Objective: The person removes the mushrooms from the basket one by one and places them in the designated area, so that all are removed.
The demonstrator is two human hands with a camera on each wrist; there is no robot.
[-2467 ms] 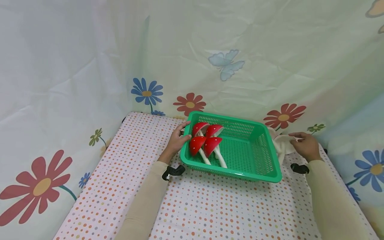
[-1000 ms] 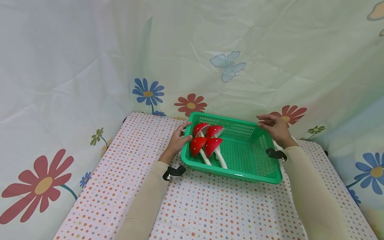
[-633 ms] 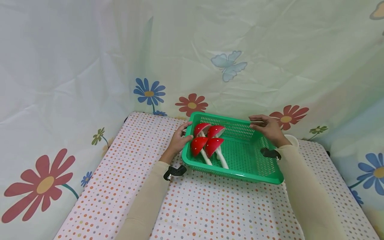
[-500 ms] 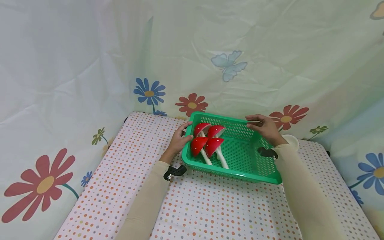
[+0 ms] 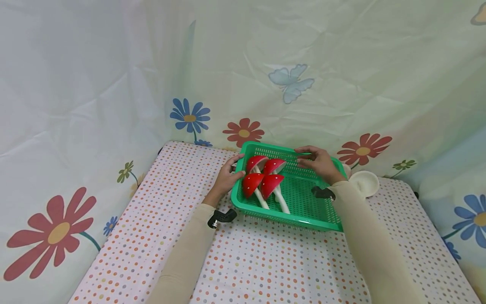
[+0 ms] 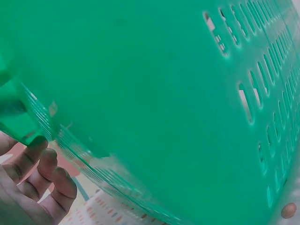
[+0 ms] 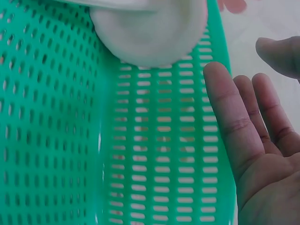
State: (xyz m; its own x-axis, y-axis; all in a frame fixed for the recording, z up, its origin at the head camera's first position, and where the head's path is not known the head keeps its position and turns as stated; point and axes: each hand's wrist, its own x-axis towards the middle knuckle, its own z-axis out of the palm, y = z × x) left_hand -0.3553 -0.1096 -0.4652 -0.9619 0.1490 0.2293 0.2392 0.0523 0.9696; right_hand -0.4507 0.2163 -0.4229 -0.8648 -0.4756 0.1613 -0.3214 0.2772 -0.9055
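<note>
red-capped mushrooms (image 5: 268, 185) lie inside the left end of the green slotted basket (image 5: 311, 223), whose left rim the left hand (image 5: 225, 177) grips, likely for steadiness, while the right hand (image 5: 319, 164), fingers loosely extended, holds nothing near the far rim.

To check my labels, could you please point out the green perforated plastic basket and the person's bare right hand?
Green perforated plastic basket (image 5: 303, 221), head view: on its near rim.
Bare right hand (image 5: 322, 164), head view: on the back of the hand.
</note>
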